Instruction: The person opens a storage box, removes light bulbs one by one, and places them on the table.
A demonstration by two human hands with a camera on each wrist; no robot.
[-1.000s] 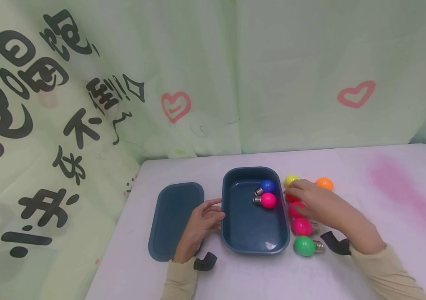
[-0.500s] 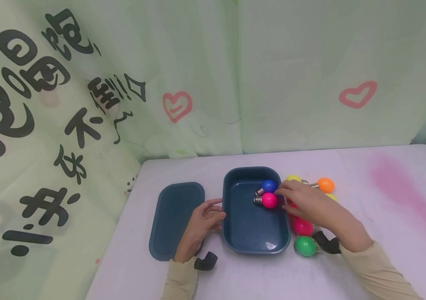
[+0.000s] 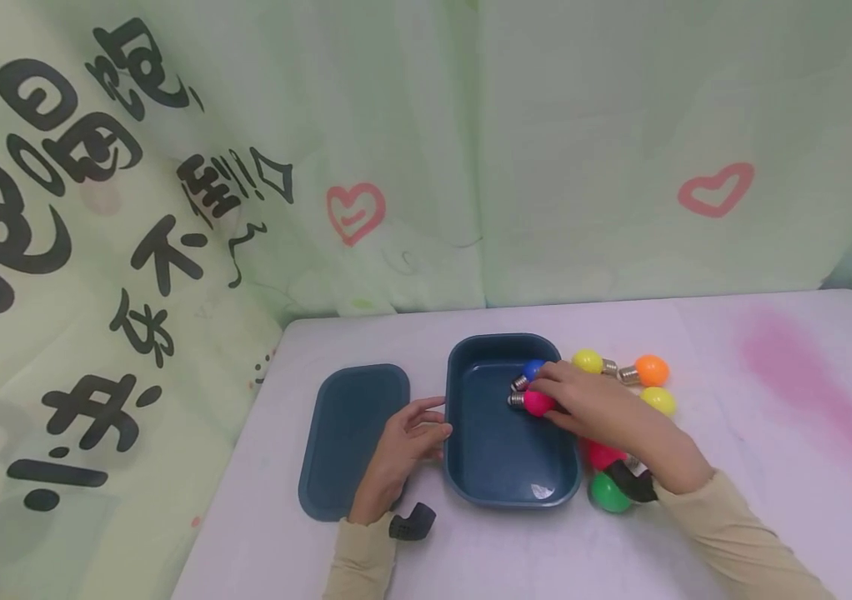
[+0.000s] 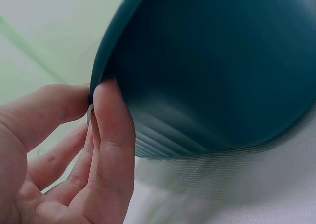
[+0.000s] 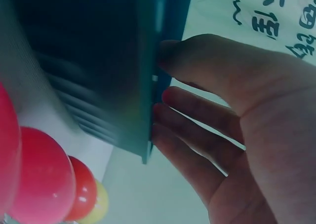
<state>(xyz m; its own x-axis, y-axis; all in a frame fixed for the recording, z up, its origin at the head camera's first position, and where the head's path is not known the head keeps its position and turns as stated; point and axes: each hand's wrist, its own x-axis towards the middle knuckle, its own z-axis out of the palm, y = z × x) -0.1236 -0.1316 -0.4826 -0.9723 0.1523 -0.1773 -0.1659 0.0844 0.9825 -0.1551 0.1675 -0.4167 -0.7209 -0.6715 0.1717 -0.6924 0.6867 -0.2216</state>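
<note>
A dark blue box [image 3: 512, 467] stands in the middle, with a blue light bulb [image 3: 531, 369] and a pink light bulb [image 3: 538, 403] inside, screw bases to the left. My left hand [image 3: 413, 437] touches the box's left side with relaxed fingertips; in the left wrist view they sit right at the rim. My right hand [image 3: 591, 404] reaches over the right rim, fingers on the far side of the pink bulb and thumb on its near side. In the right wrist view the box wall hides the fingertips, so I cannot tell whether they grip it.
A flat dark blue lid [image 3: 351, 442] lies left of the box. Right of it lie a yellow bulb [image 3: 587, 361], an orange bulb [image 3: 651, 370], another yellow bulb [image 3: 659, 401] and a green bulb [image 3: 609, 492]. Pink bulbs [image 5: 44, 174] and a red bulb [image 5: 84, 189] sit under the right hand.
The right hand has moved left, from over the loose bulbs across the box's right rim to the pink bulb inside. The left hand has stayed at the box's left side.
</note>
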